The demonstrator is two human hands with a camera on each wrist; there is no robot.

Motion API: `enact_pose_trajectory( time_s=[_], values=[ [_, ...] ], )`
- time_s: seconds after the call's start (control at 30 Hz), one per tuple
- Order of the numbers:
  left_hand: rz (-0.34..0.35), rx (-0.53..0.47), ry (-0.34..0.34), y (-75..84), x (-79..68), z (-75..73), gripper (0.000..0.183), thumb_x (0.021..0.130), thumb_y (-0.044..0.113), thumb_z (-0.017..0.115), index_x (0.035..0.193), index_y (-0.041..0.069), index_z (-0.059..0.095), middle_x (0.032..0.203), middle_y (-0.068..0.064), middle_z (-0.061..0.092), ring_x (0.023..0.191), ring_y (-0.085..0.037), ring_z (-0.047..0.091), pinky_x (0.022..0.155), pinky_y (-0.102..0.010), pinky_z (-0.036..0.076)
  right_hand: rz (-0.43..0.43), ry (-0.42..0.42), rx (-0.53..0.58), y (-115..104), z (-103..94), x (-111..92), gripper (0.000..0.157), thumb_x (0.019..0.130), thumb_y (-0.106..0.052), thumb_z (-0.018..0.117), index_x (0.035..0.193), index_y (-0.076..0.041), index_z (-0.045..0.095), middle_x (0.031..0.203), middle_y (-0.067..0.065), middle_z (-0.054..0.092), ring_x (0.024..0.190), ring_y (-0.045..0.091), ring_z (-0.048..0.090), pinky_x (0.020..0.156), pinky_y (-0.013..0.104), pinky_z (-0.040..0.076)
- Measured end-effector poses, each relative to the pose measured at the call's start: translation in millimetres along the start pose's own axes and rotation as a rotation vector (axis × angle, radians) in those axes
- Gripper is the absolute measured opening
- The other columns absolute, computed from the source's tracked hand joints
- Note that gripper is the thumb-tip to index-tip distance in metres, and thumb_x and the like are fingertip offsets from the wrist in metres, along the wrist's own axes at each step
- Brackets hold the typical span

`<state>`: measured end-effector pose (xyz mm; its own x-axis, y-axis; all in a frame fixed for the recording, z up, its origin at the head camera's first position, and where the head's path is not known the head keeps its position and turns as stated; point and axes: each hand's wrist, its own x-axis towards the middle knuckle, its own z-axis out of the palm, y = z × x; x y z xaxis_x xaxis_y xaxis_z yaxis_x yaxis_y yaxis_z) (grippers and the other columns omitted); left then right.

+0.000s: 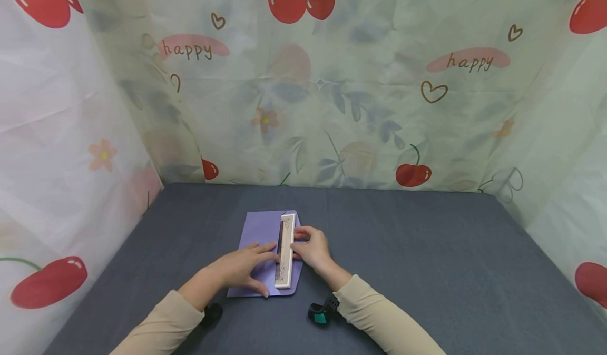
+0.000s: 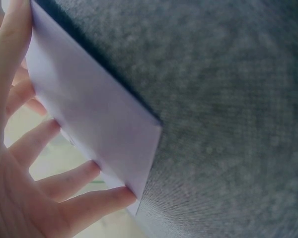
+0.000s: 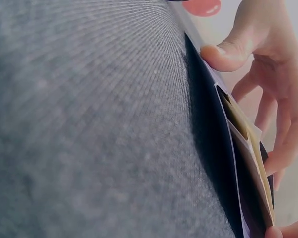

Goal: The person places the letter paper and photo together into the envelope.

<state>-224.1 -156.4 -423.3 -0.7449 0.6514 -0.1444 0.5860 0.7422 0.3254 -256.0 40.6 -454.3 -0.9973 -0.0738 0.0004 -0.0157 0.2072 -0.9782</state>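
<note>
A flat purple envelope-like folder (image 1: 261,228) lies on the dark table. Along its right part runs a narrow cream patterned card (image 1: 285,249) with white edges and a dark strip at its left side. My left hand (image 1: 242,264) spreads its fairly straight fingers over the folder, fingertips at the card's left side and thumb near the front edge. With my right hand (image 1: 312,247), fingers bent, I pinch the card's right edge. In the right wrist view, cream layers (image 3: 251,158) stand slightly apart above the purple sheet. The purple surface (image 2: 94,94) shows in the left wrist view.
A dark grey cloth (image 1: 417,260) covers the table. White curtains (image 1: 322,134) printed with cherries and flowers close off the back and both sides. Black wrist devices (image 1: 322,312) sit under the forearms.
</note>
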Motion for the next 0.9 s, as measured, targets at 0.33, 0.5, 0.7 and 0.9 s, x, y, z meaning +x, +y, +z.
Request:
enact_pose_trajectory(
  time_s=[0.33, 0.5, 0.7, 0.9],
  values=[
    [0.000, -0.014, 0.003, 0.7, -0.8, -0.3, 0.071, 0.069, 0.053, 0.073, 0.128, 0.021, 0.051, 0.151, -0.014, 0.034, 0.130, -0.053, 0.034, 0.103, -0.060, 0.034, 0.006, 0.001, 0.009, -1.3, 2.9, -0.2, 0.039, 0.075, 0.011, 0.063, 0.113, 0.008, 0.059, 0.105, 0.025, 0.064, 0.071, 0.016, 0.066, 0.058, 0.028, 0.057],
    [0.002, -0.017, 0.005, 0.2, -0.9, 0.1, 0.071, 0.069, 0.053, 0.073, 0.128, 0.022, 0.051, 0.151, -0.014, 0.033, 0.130, -0.053, 0.034, 0.103, -0.060, 0.034, -0.001, -0.008, 0.019, -0.5, 4.0, 0.6, 0.038, 0.075, 0.012, 0.062, 0.112, 0.009, 0.059, 0.105, 0.026, 0.064, 0.072, 0.018, 0.067, 0.058, 0.029, 0.057],
    [0.004, -0.012, 0.004, 0.2, -1.1, -0.6, 0.070, 0.069, 0.054, 0.073, 0.128, 0.021, 0.051, 0.151, -0.014, 0.033, 0.130, -0.052, 0.035, 0.102, -0.059, 0.035, 0.000, -0.015, 0.018, -0.3, 4.8, 1.1, 0.037, 0.075, 0.011, 0.062, 0.112, 0.008, 0.059, 0.105, 0.026, 0.065, 0.073, 0.019, 0.068, 0.058, 0.029, 0.057],
    [-0.003, -0.015, -0.001, 0.7, -1.3, -1.4, 0.071, 0.070, 0.054, 0.072, 0.129, 0.022, 0.050, 0.151, -0.013, 0.033, 0.131, -0.051, 0.034, 0.103, -0.059, 0.035, 0.000, -0.025, 0.007, -1.7, 5.3, 0.9, 0.036, 0.076, 0.010, 0.063, 0.112, 0.008, 0.059, 0.106, 0.026, 0.065, 0.075, 0.022, 0.069, 0.058, 0.029, 0.057]
  ],
)
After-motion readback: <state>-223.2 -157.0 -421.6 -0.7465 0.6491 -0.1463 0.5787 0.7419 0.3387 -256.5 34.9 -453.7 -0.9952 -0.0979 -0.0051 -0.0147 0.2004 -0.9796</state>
